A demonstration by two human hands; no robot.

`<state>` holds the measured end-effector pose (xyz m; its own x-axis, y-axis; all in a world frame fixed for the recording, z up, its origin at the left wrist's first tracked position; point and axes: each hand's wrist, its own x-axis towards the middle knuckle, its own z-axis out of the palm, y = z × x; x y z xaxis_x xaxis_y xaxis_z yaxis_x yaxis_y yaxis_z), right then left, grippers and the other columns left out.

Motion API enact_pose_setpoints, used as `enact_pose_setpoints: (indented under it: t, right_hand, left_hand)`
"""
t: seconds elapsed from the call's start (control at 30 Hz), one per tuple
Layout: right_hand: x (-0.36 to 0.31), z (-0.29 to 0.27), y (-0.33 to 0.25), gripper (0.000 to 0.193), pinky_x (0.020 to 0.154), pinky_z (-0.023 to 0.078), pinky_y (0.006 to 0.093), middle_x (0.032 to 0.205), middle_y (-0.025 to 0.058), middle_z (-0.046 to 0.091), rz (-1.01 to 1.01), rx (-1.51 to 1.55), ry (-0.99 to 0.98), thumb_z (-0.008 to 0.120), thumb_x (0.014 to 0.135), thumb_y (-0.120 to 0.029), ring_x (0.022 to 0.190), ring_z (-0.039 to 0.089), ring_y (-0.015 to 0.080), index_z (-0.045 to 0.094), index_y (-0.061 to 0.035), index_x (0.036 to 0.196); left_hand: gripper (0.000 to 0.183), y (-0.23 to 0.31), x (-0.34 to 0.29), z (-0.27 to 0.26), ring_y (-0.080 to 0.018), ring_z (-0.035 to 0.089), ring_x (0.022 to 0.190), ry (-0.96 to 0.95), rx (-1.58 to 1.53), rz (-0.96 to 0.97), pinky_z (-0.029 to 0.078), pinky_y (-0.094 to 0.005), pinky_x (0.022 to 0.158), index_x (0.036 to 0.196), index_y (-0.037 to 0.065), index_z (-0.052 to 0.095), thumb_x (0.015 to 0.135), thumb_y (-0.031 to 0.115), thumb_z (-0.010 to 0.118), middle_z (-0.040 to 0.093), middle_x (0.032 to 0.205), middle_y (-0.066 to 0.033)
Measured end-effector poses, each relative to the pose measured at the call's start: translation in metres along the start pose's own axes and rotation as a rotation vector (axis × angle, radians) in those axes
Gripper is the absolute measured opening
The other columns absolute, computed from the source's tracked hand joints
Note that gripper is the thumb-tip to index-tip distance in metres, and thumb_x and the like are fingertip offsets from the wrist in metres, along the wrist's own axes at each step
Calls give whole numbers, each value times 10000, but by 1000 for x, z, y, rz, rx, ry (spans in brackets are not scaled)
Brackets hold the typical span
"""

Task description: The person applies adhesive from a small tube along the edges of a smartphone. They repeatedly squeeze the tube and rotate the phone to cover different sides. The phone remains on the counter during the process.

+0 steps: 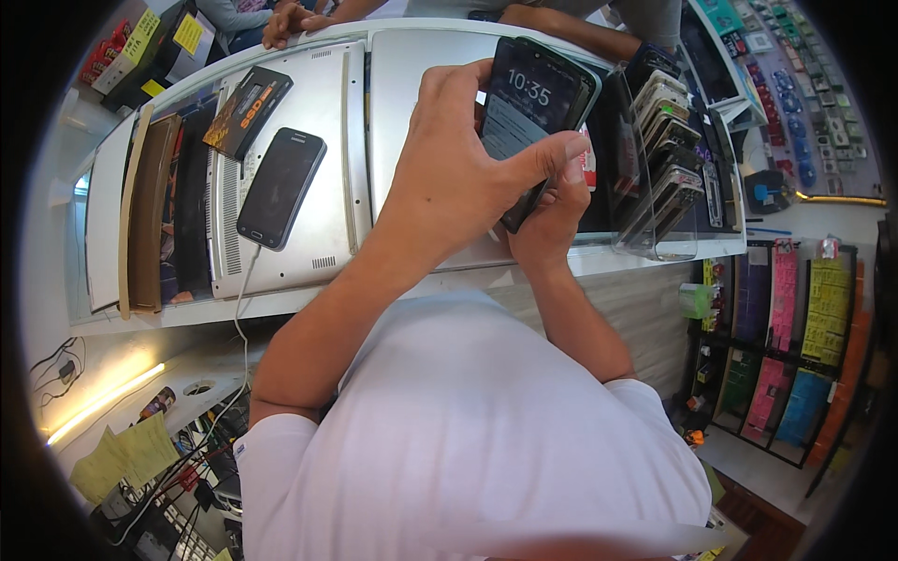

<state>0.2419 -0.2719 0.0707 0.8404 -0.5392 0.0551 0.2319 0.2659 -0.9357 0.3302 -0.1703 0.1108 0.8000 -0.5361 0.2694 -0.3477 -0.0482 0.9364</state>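
A dark smartphone (pixel 535 93) with a lit lock screen is held up above the counter. My left hand (pixel 458 154) is closed around its left side, with the thumb stretched across the lower screen. Below and to the right, my right hand (pixel 554 210) grips the phone's lower part, its fingers partly hidden behind my left thumb. A second dark edge shows along the phone's right side; whether it is a case or another phone I cannot tell. To the left, a black smartphone (pixel 282 187) with a dark screen lies on a silver laptop, joined to a white cable (pixel 240 323).
A black and orange drive box (pixel 248 112) lies beyond the black phone on the silver laptop (pixel 329 103). A clear rack of phones (pixel 669 154) stands close to my right hand. Another person's hand (pixel 285 23) and forearm (pixel 571 30) rest at the counter's far edge.
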Motion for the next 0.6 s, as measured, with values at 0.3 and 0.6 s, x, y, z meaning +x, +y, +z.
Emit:
enact_pose_setpoints:
  t: [0.3, 0.6]
  right_hand:
    - [3, 4, -2, 518, 776, 575, 244, 1057, 4, 635, -72, -58, 50, 468, 1034, -600, 938, 679, 89, 539, -123, 1224]
    - [4, 5, -2, 524, 819, 584, 264, 1113, 9, 641, -97, -39, -2, 452, 1050, -571, 988, 682, 98, 532, -117, 1300]
  left_hand:
    - [998, -2, 3, 0, -241, 618, 1220, 24, 45, 35, 539, -399, 994, 1461, -84, 488, 825, 573, 889, 525, 1353, -143]
    - [989, -4, 5, 0, -241, 622, 1220, 31, 53, 49, 539, -396, 988, 1445, -81, 511, 817, 582, 891, 536, 1343, -143]
